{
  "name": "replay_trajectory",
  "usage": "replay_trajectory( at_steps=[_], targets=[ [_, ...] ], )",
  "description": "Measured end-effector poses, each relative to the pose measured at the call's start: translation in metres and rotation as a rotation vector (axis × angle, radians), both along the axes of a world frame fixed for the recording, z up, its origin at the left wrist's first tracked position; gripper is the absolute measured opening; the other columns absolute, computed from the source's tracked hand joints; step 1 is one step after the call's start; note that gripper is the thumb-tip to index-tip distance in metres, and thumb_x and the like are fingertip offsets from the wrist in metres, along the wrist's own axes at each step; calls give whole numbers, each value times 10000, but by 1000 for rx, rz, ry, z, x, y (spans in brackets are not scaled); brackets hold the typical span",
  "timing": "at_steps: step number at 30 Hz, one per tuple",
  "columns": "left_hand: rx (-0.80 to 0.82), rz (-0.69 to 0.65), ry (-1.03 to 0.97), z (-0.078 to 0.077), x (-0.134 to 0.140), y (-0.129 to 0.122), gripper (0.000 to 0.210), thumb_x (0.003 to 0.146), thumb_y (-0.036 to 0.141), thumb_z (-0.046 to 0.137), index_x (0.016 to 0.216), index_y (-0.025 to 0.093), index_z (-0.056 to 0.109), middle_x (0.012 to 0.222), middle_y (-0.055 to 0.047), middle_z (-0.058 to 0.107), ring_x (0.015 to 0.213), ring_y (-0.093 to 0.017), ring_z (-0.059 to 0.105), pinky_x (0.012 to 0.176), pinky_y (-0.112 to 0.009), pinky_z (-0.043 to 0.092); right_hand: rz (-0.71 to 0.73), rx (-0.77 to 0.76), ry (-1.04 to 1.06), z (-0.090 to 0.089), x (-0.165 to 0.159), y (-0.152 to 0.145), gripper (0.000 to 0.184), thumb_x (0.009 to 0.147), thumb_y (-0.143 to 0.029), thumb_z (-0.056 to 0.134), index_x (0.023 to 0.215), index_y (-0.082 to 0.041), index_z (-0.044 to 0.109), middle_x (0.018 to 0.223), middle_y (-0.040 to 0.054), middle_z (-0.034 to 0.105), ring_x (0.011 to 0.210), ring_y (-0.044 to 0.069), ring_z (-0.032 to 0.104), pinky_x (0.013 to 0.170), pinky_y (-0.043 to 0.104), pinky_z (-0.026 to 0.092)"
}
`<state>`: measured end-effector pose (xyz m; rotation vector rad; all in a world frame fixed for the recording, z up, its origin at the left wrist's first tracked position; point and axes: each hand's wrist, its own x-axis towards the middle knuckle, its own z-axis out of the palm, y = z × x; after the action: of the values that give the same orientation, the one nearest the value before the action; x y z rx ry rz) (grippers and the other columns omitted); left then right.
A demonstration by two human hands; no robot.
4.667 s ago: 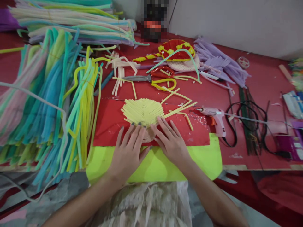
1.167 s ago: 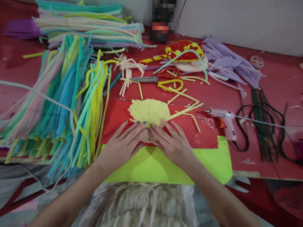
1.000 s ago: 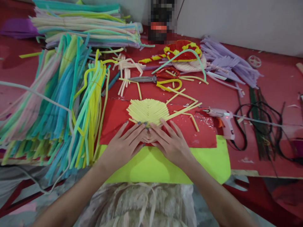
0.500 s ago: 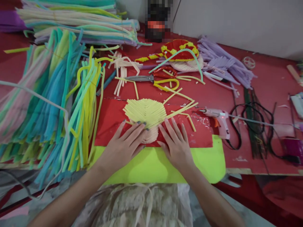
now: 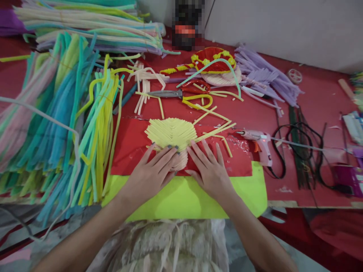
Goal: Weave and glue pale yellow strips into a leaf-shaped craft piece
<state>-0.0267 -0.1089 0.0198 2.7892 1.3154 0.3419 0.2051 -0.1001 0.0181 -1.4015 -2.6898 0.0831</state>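
Note:
A pale yellow leaf-shaped piece made of pipe cleaners (image 5: 171, 132) lies on a red sheet (image 5: 130, 139). Below it, a cream ribbed piece (image 5: 182, 162) pokes out, partly covered by my fingers. My left hand (image 5: 157, 166) rests flat with its fingertips on the lower left of the yellow piece, fingers stretched out. On the other side, my right hand (image 5: 208, 164) lies with fingers spread, its fingertips at the lower right edge. Loose yellow pipe cleaners (image 5: 218, 130) stick out to the right of the leaf shape. A bright yellow-green sheet (image 5: 181, 200) lies under the red one.
Scissors (image 5: 167, 93) with red and yellow handles lie behind the leaf shape. A pink glue gun (image 5: 262, 143) with a cable is at right. Bundles of coloured pipe cleaners (image 5: 62, 113) crowd the left; purple ones (image 5: 266, 75) and a red-and-yellow decorated piece (image 5: 212, 60) sit behind.
The view has shifted slightly, so the table things appear a little further left. My left fingertips have slid slightly right relative to the leaf shape; both hands stay resting there.

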Motion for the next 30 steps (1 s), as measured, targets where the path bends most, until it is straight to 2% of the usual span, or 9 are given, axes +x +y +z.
replay_trajectory(
  at_steps=[4, 9, 22, 30],
  targets=[
    [18, 8, -15, -2, 0, 0, 391, 982, 249, 441, 1344, 145, 548, 1463, -64, 513, 1348, -225, 479, 1229, -494, 153, -7, 11, 25, -2, 1, -1, 637, 982, -444, 452, 1533, -188, 259, 1576, 67, 326, 1499, 263, 191, 1221, 578, 155],
    [12, 1, -27, -3, -1, -1, 418, 978, 256, 447, 1378, 159, 517, 1461, -68, 516, 1347, -225, 483, 1228, -503, 161, -31, 21, 54, -5, 2, -4, 561, 990, -395, 452, 1511, -230, 324, 1581, 71, 316, 1497, 264, 199, 1210, 594, 177],
    [24, 2, -30, -4, 1, 0, 429, 979, 267, 448, 1358, 78, 519, 1443, -94, 533, 1332, -229, 495, 1220, -448, 207, -46, -12, 29, -4, 0, -4, 551, 997, -385, 436, 1510, -220, 321, 1583, 49, 313, 1496, 253, 208, 1216, 576, 170],
    [11, 8, -25, -1, 1, -1, 437, 989, 278, 421, 1368, 78, 505, 1447, -102, 526, 1328, -233, 500, 1221, -470, 191, -62, -24, 5, -3, -2, -4, 544, 1003, -386, 419, 1515, -237, 311, 1599, 30, 276, 1500, 253, 191, 1220, 565, 155]
  ],
)
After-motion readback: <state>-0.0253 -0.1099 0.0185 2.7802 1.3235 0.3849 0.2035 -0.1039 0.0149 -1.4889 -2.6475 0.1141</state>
